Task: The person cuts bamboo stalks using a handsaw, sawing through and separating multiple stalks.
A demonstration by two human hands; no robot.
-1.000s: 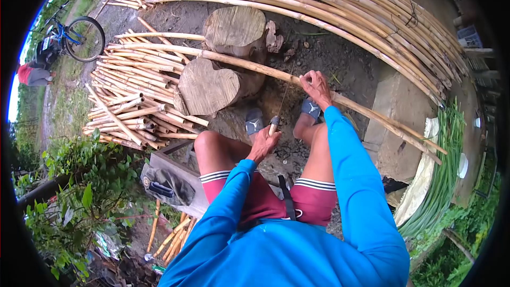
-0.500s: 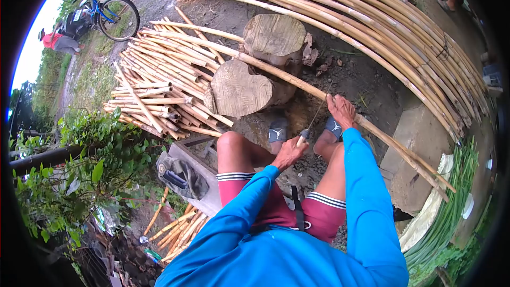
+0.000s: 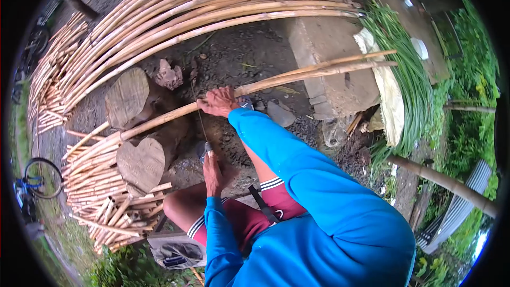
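My right hand (image 3: 218,101) is wrapped over a long bamboo pole (image 3: 159,120), which rests across two upright log stumps (image 3: 141,163). Toward the right, the pole reaches over a concrete slab, and two thin tips show there. In my left hand (image 3: 212,174), below the pole, is the handle of a hand saw (image 3: 202,126). Its narrow blade, seen nearly edge-on, crosses the pole just left of my right hand's fingers.
Long bamboo poles (image 3: 212,17) lie across the back. Short cut pieces (image 3: 98,180) are heaped at the left. A concrete slab (image 3: 334,48), green leaf strips (image 3: 404,53) on a pale sack, and a slanting post (image 3: 446,183) are on the right.
The view has turned, so the stumps and pole now appear farther left and more of the right side shows. Both hands keep their holds on the pole and saw.
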